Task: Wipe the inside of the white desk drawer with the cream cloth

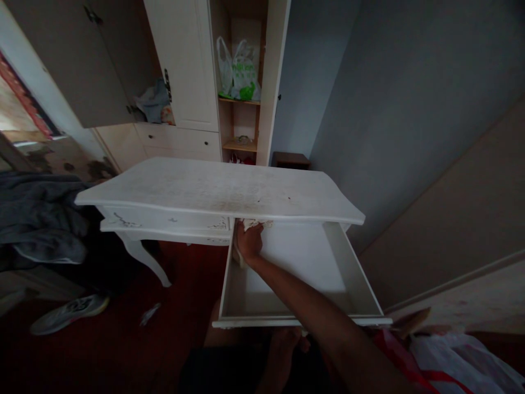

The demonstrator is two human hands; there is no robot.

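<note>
A white desk (205, 183) has its right drawer (303, 268) pulled out. Reaching into the drawer's back left corner, my right hand (249, 241) is closed on a pale, crumpled cloth (252, 223). More of the cloth shows along the left wall, under the hand. Below the drawer's front edge, my left hand (285, 342) is curled against the front panel beside a small knob (304, 332). Its fingertips are partly hidden by the panel and my right forearm. Dark smudges and small specks mark the desk top.
Behind the desk stands a wardrobe (188, 65) with open doors and a plastic bag (244, 71) on a shelf. Grey clothing (36, 219) is heaped at left. A shoe (69, 314) lies on the red floor. Plastic bags (463, 361) sit at lower right.
</note>
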